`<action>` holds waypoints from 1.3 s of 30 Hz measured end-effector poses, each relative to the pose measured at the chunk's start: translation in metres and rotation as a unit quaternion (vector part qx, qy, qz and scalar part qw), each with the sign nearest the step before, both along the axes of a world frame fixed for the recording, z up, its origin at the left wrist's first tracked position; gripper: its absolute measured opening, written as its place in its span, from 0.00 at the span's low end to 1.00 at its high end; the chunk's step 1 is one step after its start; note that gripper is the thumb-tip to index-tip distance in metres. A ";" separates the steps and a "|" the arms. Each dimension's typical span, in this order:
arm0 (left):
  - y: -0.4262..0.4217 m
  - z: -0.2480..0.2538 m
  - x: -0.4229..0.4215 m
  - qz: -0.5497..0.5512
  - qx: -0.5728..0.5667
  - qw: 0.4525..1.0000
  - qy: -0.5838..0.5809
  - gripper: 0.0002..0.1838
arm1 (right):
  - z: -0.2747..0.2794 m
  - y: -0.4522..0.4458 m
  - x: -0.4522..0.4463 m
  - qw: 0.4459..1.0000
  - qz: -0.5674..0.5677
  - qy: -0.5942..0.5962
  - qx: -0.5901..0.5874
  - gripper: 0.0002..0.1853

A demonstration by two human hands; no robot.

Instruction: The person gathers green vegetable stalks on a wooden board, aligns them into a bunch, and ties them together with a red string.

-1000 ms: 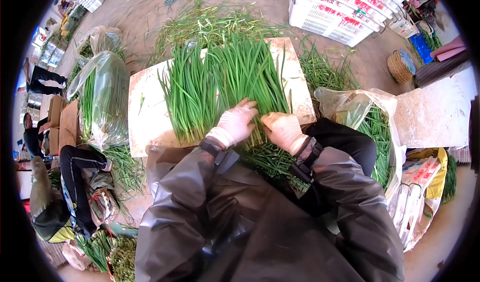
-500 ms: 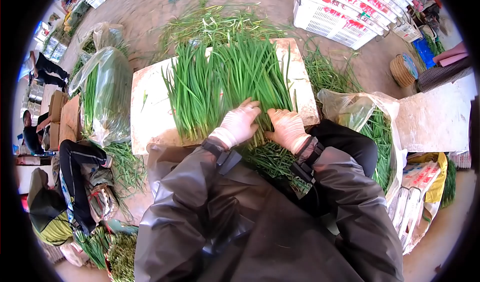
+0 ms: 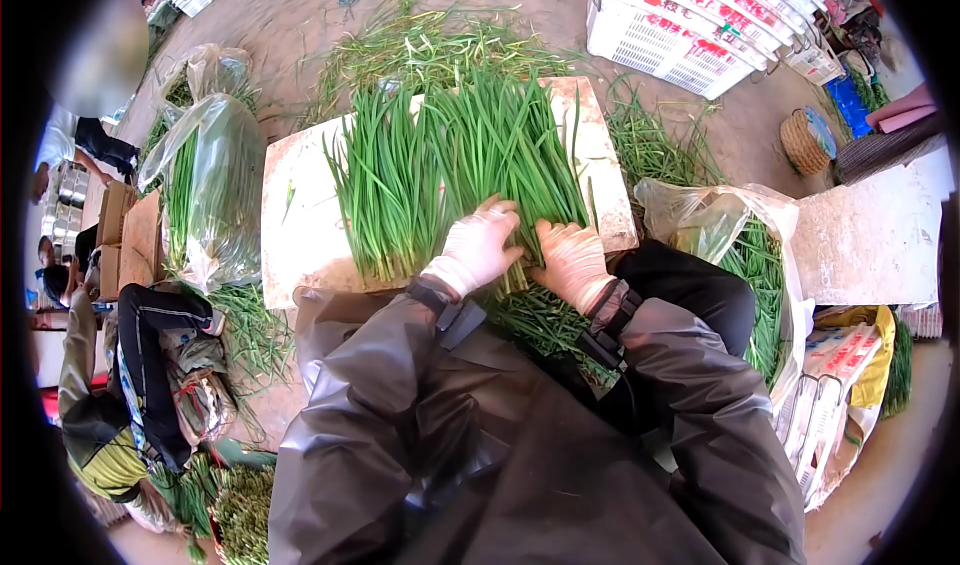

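Note:
Long green stalks (image 3: 490, 135) lie side by side on a pale, stained board (image 3: 305, 205), their cut ends towards my body. My left hand (image 3: 478, 247), in a pale glove, has its fingers curled round stalks near the lower ends of the right-hand part. Just to its right, my right hand (image 3: 572, 260), also gloved, is closed at the same stalks' edge. Both thumbs point inward, and a few pale stalk ends stick out below between the hands. Part of what the fingers hold is hidden.
Loose stalks (image 3: 420, 50) lie on the floor beyond the board. White crates (image 3: 680, 40) are stacked at the upper right. Plastic bags of greens (image 3: 225, 195) stand left and right (image 3: 755, 275). Co-workers (image 3: 105, 405) are at the left, near cardboard boxes (image 3: 140, 240).
My hands stay at the stalks' lower ends with only slight finger shifts. The view moved a little. At the left, co-workers have moved and a pale blurred shape has appeared at the upper left.

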State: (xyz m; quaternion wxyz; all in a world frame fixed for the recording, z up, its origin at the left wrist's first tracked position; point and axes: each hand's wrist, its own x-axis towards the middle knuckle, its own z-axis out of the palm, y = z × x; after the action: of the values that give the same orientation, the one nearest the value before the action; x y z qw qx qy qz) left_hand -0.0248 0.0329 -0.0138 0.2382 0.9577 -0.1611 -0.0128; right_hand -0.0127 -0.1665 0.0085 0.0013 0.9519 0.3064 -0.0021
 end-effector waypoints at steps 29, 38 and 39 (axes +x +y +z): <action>-0.051 -0.003 -0.003 0.148 0.001 0.988 0.046 0.11 | -0.016 -0.031 0.028 0.944 -0.072 0.244 0.211 0.14; -0.052 0.012 -0.027 0.099 0.000 0.987 -0.130 0.03 | -0.011 -0.020 0.019 0.978 -0.035 0.139 0.154 0.11; -0.051 0.013 -0.030 0.087 -0.002 0.988 -0.130 0.02 | -0.010 -0.019 0.019 0.978 -0.032 0.141 0.147 0.11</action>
State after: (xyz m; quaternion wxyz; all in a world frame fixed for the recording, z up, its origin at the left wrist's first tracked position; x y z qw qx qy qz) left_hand -0.0551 -0.0178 -0.0007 0.2169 0.9612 -0.1069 0.1327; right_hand 0.0061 -0.1853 -0.0018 -0.1822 0.9412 0.2694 -0.0914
